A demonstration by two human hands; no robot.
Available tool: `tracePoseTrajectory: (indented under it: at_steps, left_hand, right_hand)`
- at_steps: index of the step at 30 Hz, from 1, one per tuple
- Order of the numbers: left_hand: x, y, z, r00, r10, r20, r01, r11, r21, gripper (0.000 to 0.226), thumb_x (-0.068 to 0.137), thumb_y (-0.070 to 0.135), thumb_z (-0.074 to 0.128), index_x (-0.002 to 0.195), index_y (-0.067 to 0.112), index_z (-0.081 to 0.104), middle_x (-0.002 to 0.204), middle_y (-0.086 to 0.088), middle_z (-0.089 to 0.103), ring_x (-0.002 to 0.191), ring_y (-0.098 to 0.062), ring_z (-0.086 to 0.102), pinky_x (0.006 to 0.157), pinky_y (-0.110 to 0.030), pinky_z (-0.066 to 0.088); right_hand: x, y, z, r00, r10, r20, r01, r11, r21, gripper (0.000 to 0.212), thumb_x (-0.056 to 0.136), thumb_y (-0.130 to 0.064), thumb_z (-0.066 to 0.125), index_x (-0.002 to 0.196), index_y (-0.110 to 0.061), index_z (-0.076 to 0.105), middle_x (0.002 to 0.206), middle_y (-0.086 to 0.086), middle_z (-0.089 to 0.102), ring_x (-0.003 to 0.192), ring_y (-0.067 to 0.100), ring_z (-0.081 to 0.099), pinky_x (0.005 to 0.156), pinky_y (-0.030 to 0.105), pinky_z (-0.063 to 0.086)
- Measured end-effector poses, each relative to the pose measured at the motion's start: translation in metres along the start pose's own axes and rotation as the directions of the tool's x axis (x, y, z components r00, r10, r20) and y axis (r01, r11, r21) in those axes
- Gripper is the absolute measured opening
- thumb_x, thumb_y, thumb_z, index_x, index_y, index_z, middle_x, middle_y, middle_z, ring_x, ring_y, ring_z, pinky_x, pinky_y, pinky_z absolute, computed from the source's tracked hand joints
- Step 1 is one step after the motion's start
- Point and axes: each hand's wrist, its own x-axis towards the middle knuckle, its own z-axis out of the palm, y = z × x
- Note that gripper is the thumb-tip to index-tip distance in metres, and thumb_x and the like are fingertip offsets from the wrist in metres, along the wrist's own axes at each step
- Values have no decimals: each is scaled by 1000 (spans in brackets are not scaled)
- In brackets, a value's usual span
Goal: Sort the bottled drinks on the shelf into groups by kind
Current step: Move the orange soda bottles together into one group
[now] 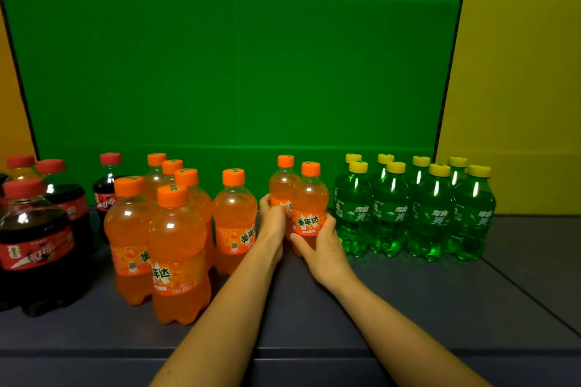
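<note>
Two orange soda bottles stand together at the shelf's middle. My left hand [273,217] grips the rear orange bottle [283,182] from its left side. My right hand [320,245] wraps the lower part of the front orange bottle [309,198]. Left of them stands a cluster of several orange bottles [176,239], with one more orange bottle [234,214] just beside my left hand. Dark cola bottles [34,239] with red caps fill the far left. Green bottles [418,207] with yellow caps stand in two rows on the right.
The bottles stand on a dark grey shelf [408,298] whose front edge runs across the bottom. A green back panel [232,72] rises behind them, with yellow walls [518,72] on either side.
</note>
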Motion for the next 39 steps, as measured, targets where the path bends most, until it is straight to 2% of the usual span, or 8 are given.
tracePoseTrajectory:
  at_steps: [5,10,16,20,24,30,35,39]
  left_hand:
    - [-2,0,-2,999,-14,47,12,999,37,42,74,-3,43,113,10,46,78,-1,53,70,-14,51,54,-24,38]
    - [-10,2,-7,999,26,-33,-23,996,91,41,74,4,52,111,14,40,95,-7,53,86,-21,52,58,-27,37]
    - [-29,6,-6,991,89,-98,-79,992,101,31,77,-2,51,81,23,34,78,-1,43,85,-23,49,85,-40,43]
    - [-34,8,-6,988,86,-127,-69,989,130,31,82,0,48,73,23,30,73,0,40,70,-15,44,78,-34,36]
    - [-36,8,-6,986,84,-144,-65,989,134,32,84,2,48,72,25,29,74,1,39,67,-10,40,78,-32,34]
    - [-35,7,-5,977,177,-123,-157,975,158,33,82,6,61,80,25,35,78,4,45,81,-17,51,85,-34,40]
    - [-33,4,-5,957,265,-120,-234,946,224,39,83,13,66,104,16,32,113,-13,54,112,-25,51,100,-35,36]
    - [-33,1,-5,933,333,-135,-282,912,298,47,86,15,63,122,2,37,125,-18,51,119,-30,49,100,-33,34]
  right_hand:
    - [0,1,1,1000,18,-9,-18,1000,-8,63,86,-28,63,133,-7,27,130,11,48,115,23,50,89,26,38]
    - [-2,-3,1,999,19,-28,-20,999,-38,65,87,-28,62,135,-6,25,131,12,47,116,27,50,89,29,39]
    - [1,-9,3,996,80,-45,-82,995,-50,62,87,-25,62,132,-3,25,127,16,51,113,33,54,91,38,43]
    - [9,-12,9,990,120,-68,-124,991,-60,60,88,-20,60,132,0,26,130,20,46,117,34,49,94,38,40]
    - [16,-14,13,985,152,-87,-158,986,-57,63,88,-18,59,136,2,23,134,21,40,121,34,45,95,36,37]
    - [24,-11,21,979,169,-114,-173,985,-28,62,88,-21,59,134,1,24,132,21,43,119,35,47,96,41,41]
    - [25,-8,23,979,170,-113,-172,985,-8,60,88,-21,58,132,0,24,128,20,50,114,36,51,93,44,43]
    - [25,-7,22,985,145,-91,-149,988,-33,62,90,-21,56,137,1,23,134,21,40,119,35,46,96,41,40]
